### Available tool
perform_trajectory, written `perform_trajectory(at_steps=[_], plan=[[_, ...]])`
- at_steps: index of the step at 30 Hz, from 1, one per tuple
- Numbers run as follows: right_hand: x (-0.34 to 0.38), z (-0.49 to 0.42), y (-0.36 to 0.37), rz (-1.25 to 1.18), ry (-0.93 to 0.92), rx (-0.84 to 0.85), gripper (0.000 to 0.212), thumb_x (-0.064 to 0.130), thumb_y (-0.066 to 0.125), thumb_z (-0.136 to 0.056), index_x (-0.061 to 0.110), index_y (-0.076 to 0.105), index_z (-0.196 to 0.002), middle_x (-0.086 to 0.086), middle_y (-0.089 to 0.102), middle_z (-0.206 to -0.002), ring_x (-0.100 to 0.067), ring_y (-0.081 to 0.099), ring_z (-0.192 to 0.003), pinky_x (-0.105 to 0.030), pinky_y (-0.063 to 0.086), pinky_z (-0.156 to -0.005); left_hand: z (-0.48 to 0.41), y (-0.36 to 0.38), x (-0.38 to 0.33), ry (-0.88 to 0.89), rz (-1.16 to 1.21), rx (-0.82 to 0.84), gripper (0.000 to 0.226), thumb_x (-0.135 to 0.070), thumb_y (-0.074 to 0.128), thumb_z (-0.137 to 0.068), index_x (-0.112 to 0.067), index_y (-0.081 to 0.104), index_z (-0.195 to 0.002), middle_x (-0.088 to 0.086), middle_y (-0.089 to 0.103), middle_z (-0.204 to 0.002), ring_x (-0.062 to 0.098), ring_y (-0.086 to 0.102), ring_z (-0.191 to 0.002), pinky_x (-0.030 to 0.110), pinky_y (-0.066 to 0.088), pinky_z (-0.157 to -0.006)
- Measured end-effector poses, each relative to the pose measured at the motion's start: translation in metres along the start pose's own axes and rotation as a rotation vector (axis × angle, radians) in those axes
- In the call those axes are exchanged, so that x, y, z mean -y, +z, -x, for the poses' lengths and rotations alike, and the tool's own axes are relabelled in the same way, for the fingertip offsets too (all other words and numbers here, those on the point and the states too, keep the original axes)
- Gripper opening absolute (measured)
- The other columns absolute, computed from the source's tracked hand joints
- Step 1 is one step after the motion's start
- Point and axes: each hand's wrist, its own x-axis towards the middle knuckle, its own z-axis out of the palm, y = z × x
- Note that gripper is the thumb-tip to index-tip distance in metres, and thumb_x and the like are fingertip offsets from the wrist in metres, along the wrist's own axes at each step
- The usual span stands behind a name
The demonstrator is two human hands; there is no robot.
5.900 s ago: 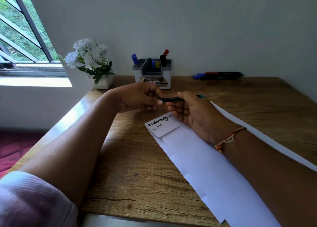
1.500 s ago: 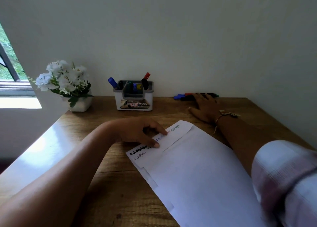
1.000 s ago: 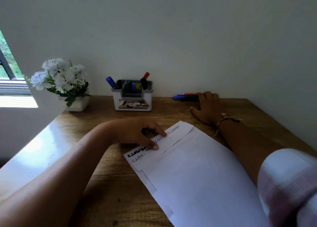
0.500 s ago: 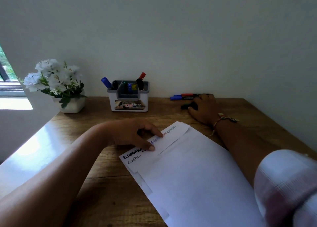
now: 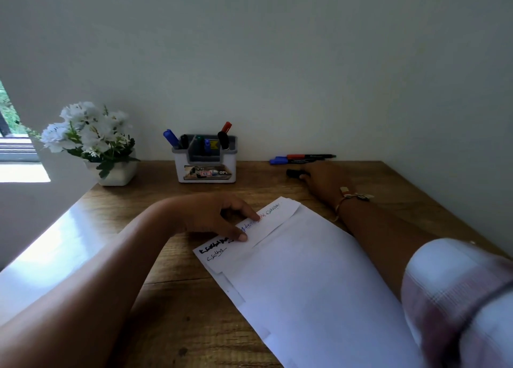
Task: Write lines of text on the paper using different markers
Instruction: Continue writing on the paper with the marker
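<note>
Since a moment ago, the right hand (image 5: pixel 319 178) is pulled back a little from the wall, and a black marker (image 5: pixel 293 173) is brought along with it. The left hand is kept where it was.

Nearest, a checked sleeve (image 5: pixel 458 298) is seen at the right edge. White paper (image 5: pixel 305 284) is laid in a loose stack on the wooden table (image 5: pixel 166 270), turned at a slant. Lines in black, blue, red and green are written on the top sheet's far end (image 5: pixel 266 220). That end is pressed down by the left hand (image 5: pixel 211 214). Its forefinger and thumb (image 5: pixel 243 237) are spread apart and set flat on the sheet, and the other fingers are tucked under.

Farther back and to the right, the black marker is held low on the table by the right hand. The fingers are kept close together and bent down over it, with the thumb at its side, and only the marker's left end is seen. A thread band (image 5: pixel 349 196) is worn on that wrist.

At the wall, more markers (image 5: pixel 302 158) are laid in a row just behind the right hand. To the left, a white holder (image 5: pixel 205 170) is stood with markers in it. Farther left, white flowers (image 5: pixel 88 128) are kept in a small pot near the window (image 5: pixel 11 145).
</note>
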Motion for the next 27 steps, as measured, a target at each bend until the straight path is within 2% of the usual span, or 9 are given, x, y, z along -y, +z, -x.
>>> perform_trajectory(at_steps=[4,6,9,13,16,19,22,25,27], plan=[[0.005,0.003,-0.008,0.102,-0.072,-0.029,0.024,0.031,0.049,-0.103,0.016,0.067,-0.112,-0.010,0.070,-0.113,-0.025,0.064,-0.100,-0.036,0.051,-0.085,0.000,0.000,0.000,-0.006,-0.019,-0.016,0.041,-0.038,0.078,-0.082,-0.063,0.061,-0.110,-0.034,0.050,-0.119,-0.005,0.065,-0.095,0.009,0.051,-0.072],[0.011,0.006,-0.019,0.115,-0.121,-0.055,0.026,0.034,0.050,-0.103,0.017,0.065,-0.118,-0.009,0.071,-0.113,-0.026,0.066,-0.099,-0.038,0.052,-0.085,-0.001,0.000,0.000,-0.008,-0.015,-0.017,0.041,-0.038,0.078,-0.082,-0.064,0.061,-0.109,-0.033,0.050,-0.119,-0.004,0.065,-0.095,0.009,0.051,-0.071],[0.026,0.013,-0.049,0.071,-0.144,-0.082,0.028,0.036,0.054,-0.101,0.015,0.061,-0.118,-0.011,0.069,-0.105,-0.029,0.065,-0.089,-0.039,0.051,-0.074,-0.001,0.000,0.000,-0.004,-0.014,-0.015,0.042,-0.040,0.079,-0.081,-0.065,0.060,-0.108,-0.031,0.051,-0.121,-0.004,0.065,-0.095,0.009,0.052,-0.071],[0.074,0.042,-0.093,-0.315,-0.036,-0.101,0.025,0.029,0.049,-0.104,0.010,0.066,-0.106,-0.006,0.065,-0.088,-0.024,0.061,-0.082,-0.033,0.044,-0.065,0.001,0.001,-0.002,0.013,-0.013,-0.019,0.041,-0.041,0.078,-0.080,-0.069,0.059,-0.104,-0.028,0.053,-0.122,-0.009,0.064,-0.093,0.009,0.052,-0.069],[0.120,0.078,-0.096,-0.671,0.038,0.083,0.025,0.034,0.048,-0.104,0.017,0.065,-0.097,0.002,0.059,-0.076,-0.013,0.055,-0.066,-0.025,0.042,-0.053,0.003,0.001,-0.003,0.009,-0.019,-0.036,0.040,-0.040,0.079,-0.080,-0.064,0.060,-0.106,-0.021,0.058,-0.120,-0.006,0.067,-0.090,0.011,0.053,-0.068],[0.146,0.106,-0.073,-0.975,0.170,0.257,0.022,0.028,0.047,-0.105,0.014,0.063,-0.099,-0.001,0.063,-0.079,-0.008,0.059,-0.062,-0.017,0.050,-0.047,0.003,0.001,-0.001,0.000,-0.047,-0.058,0.038,-0.037,0.079,-0.081,-0.045,0.058,-0.111,-0.012,0.069,-0.108,0.002,0.071,-0.086,0.017,0.056,-0.069],[0.146,0.114,-0.053,-1.083,0.248,0.268,0.023,0.024,0.048,-0.105,0.009,0.065,-0.099,-0.006,0.066,-0.080,-0.007,0.062,-0.060,-0.018,0.053,-0.051,0.002,0.001,0.000,0.002,-0.067,-0.099,0.035,-0.033,0.079,-0.081,-0.035,0.056,-0.107,-0.008,0.070,-0.102,0.001,0.070,-0.083,0.017,0.056,-0.066],[0.140,0.114,-0.049,-1.105,0.237,0.251,0.024,0.025,0.050,-0.105,0.013,0.066,-0.091,-0.001,0.065,-0.073,0.004,0.054,-0.044,-0.013,0.044,-0.042,0.004,0.000,0.000,0.032,0.011,-0.102,0.035,-0.029,0.079,-0.081,-0.029,0.058,-0.110,-0.007,0.071,-0.102,0.003,0.071,-0.087,0.016,0.056,-0.068],[0.138,0.113,-0.049,-1.110,0.213,0.252,0.025,0.025,0.051,-0.104,0.009,0.068,-0.097,0.000,0.064,-0.072,0.005,0.051,-0.042,-0.013,0.041,-0.040,0.006,-0.001,-0.002,0.057,0.086,-0.094,0.038,-0.026,0.078,-0.082,-0.021,0.058,-0.115,-0.008,0.073,-0.100,0.005,0.071,-0.088,0.016,0.056,-0.068]])
